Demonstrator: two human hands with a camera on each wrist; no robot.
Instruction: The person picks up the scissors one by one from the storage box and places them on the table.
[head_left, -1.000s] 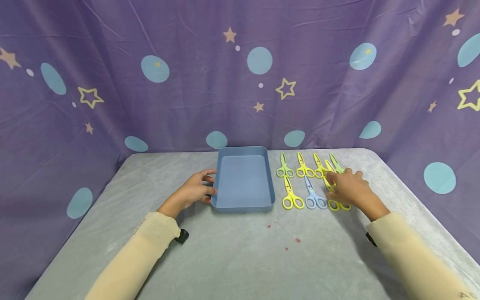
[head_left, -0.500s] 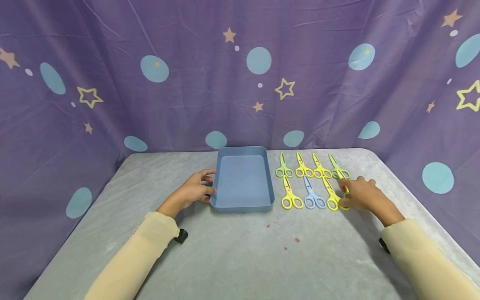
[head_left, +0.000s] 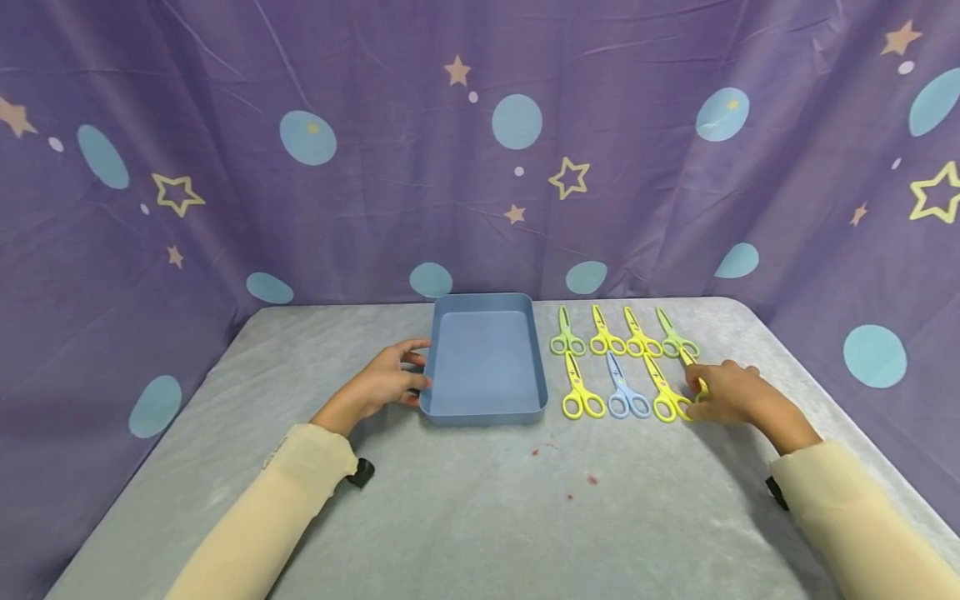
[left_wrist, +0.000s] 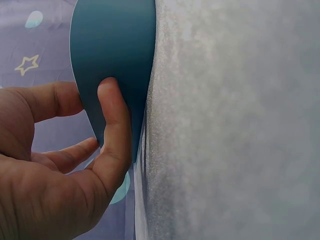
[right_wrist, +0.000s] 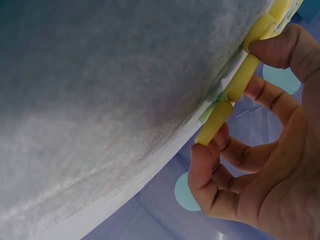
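Note:
My left hand (head_left: 378,385) rests its fingertips and thumb against the outer left wall of a blue rectangular tray (head_left: 482,419); in the left wrist view the thumb (left_wrist: 114,107) lies on that wall. At the right, my right hand (head_left: 731,393) holds yellow scissors (head_left: 687,358) low over the table, at the right end of the front row. The right wrist view shows their handles (right_wrist: 242,77) edge-on between thumb and fingers. Beside them lie other yellow scissors (head_left: 663,387), blue scissors (head_left: 621,379) and further yellow scissors (head_left: 576,377).
The back row has green scissors (head_left: 565,329), two yellow pairs (head_left: 602,325) and more green scissors (head_left: 670,332) at its right. All blades point toward the purple curtain (head_left: 360,208) behind the grey-covered table (head_left: 480,517).
My right hand has moved right and slightly toward me, taking the yellow scissors from over the neighbouring pair to the row's right end. My left hand stays at the tray.

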